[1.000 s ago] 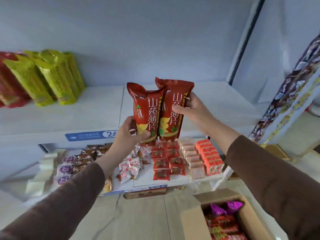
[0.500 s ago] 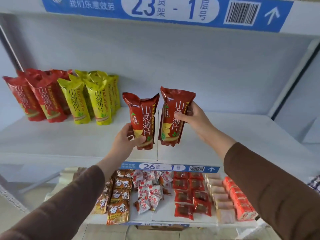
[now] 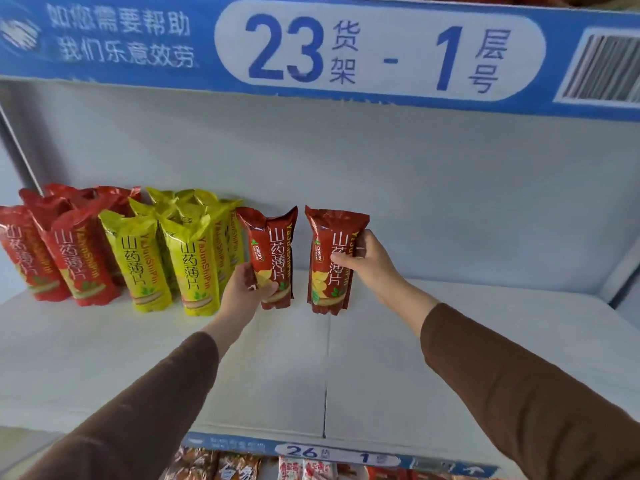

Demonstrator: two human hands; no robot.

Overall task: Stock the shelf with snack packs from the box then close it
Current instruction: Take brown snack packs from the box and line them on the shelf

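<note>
Both hands are up at the white shelf [image 3: 433, 358], each with a dark red yam-crisp pack. The left hand [image 3: 242, 292] grips the lower part of its red pack [image 3: 272, 258], thumb curled over the front near the bottom, fingers wrapped behind. That pack stands upright, its base at the shelf surface, just beside the row of yellow packs [image 3: 188, 261] on the left; whether it touches them I cannot tell. The right hand [image 3: 367, 259] clamps the second red pack [image 3: 330, 261] from the right side at mid-height, thumb pressed across the front, fingers curled round the back. This pack is upright too, its bottom edge low over the shelf, though contact with the board is not clear. A narrow gap separates the two held packs. Further left, beyond the yellow ones, stand lighter red packs [image 3: 79, 258], leaning a little. Brown sleeves cover both forearms. Overhead runs a blue shelf label [image 3: 346, 50] reading 23 – 1. Below the shelf edge another blue label [image 3: 329, 453] reads 26 – 1.
</note>
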